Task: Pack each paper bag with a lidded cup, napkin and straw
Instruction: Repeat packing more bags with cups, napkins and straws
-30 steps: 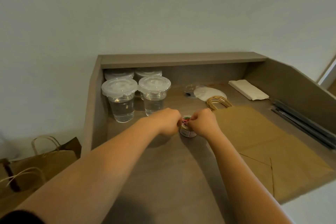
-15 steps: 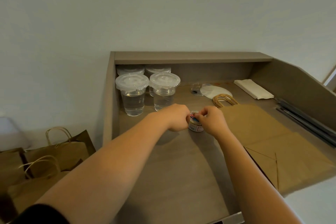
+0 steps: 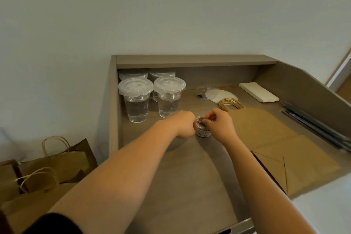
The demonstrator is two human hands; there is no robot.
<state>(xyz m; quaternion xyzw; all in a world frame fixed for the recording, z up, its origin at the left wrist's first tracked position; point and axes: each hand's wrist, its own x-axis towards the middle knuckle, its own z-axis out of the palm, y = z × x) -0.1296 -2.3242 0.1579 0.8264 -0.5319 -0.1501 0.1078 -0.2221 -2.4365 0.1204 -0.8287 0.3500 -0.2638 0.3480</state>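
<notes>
My left hand [image 3: 183, 126] grips the side of a small clear tub of coloured paper clips [image 3: 202, 131] on the desk. My right hand [image 3: 218, 124] pinches a clip at the tub's open top. Several lidded cups of water [image 3: 135, 100] stand at the back left. A flat paper bag [image 3: 275, 142] lies to the right of my hands. White napkins [image 3: 258, 92] lie at the back right. Dark wrapped straws [image 3: 315, 125] run along the right wall.
The desk [image 3: 190, 176] has raised side walls and a back shelf. A loose cup lid [image 3: 221, 95] and a small clear lid lie behind the tub. Standing paper bags [image 3: 57, 159] sit on the floor to the left.
My right hand's fingers have lifted from the tub's rim and now pinch a clip above it. The camera has shifted, so the desk sits further right in view.
</notes>
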